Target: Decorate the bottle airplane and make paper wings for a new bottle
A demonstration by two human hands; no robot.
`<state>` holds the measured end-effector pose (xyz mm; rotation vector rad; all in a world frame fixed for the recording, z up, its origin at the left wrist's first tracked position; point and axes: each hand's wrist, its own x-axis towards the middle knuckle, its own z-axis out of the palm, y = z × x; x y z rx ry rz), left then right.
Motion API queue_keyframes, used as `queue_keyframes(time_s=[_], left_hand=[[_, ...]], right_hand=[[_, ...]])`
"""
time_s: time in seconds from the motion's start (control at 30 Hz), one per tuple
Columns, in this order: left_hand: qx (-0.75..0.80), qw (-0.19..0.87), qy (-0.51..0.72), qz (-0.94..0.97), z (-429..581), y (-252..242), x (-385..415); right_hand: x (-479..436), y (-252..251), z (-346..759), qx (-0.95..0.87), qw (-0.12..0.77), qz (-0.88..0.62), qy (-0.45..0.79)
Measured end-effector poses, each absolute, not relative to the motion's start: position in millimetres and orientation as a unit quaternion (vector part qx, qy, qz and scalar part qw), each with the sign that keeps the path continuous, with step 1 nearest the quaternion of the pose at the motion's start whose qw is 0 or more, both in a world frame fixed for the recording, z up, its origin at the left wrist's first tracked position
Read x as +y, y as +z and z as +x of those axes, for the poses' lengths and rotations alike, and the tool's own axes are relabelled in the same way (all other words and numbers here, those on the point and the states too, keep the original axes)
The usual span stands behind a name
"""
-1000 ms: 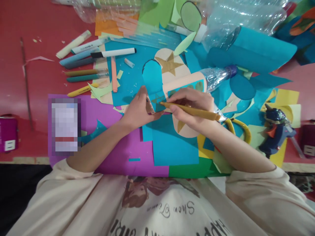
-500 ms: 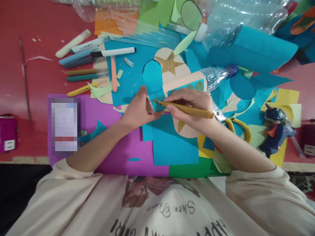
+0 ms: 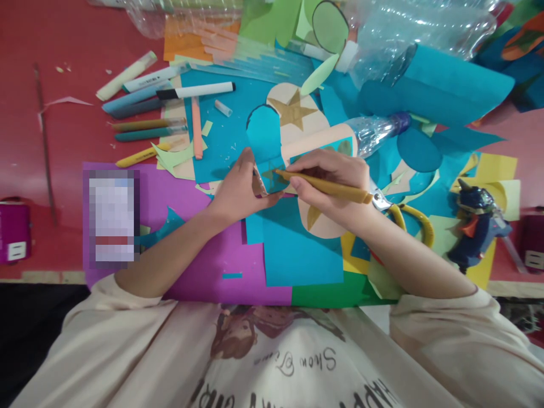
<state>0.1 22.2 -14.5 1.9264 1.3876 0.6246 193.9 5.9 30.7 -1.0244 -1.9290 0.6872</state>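
Note:
My right hand [image 3: 329, 187] is closed around a mustard-yellow marker [image 3: 335, 190], its tip resting on a small teal paper piece [image 3: 272, 177] with a gold star drawn on it. My left hand [image 3: 238, 190] pinches that teal piece by its left edge, thumb underneath and fingers on top. Both hands sit over a teal sheet [image 3: 297, 249] that lies on purple paper [image 3: 191, 249]. A beige cut-out with a gold star [image 3: 293, 113] lies just beyond the hands.
Several markers [image 3: 148, 107] lie at the upper left on the red table [image 3: 42, 113]. Yellow-handled scissors [image 3: 408, 218] and a blue glue gun [image 3: 478, 224] sit to the right. Clear plastic bottles [image 3: 403, 34] and coloured paper scraps crowd the far side.
The marker tip has shifted slightly back and forth across the small teal piece. My left hand has held still.

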Motion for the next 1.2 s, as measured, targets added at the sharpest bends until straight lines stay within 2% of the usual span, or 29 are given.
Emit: queue_keyframes(time_s=[0.3,0.77,0.93,1.1,1.2], left_hand=[[0.505,0.344,0.257,0.749,1.3,-20.2,22.2],[0.533,0.328,0.251,0.739,-0.8,-14.1,22.7],[0.533,0.341,0.252,0.732,0.3,-14.5,21.7],[0.524,0.398,0.239,0.714,3.1,-14.7,21.5],[0.537,0.369,0.243,0.718,2.7,-15.0,22.7]], right_hand=[[5.7,33.8,195.8,-0.781,0.387,-0.392,0.295],[4.9,27.7,194.0,-0.753,0.432,-0.417,0.269],[5.5,30.6,195.1,-0.762,0.417,-0.408,0.283],[6.6,34.2,196.4,-0.774,0.389,-0.402,0.298],[6.6,33.1,196.0,-0.77,0.4,-0.401,0.294]])
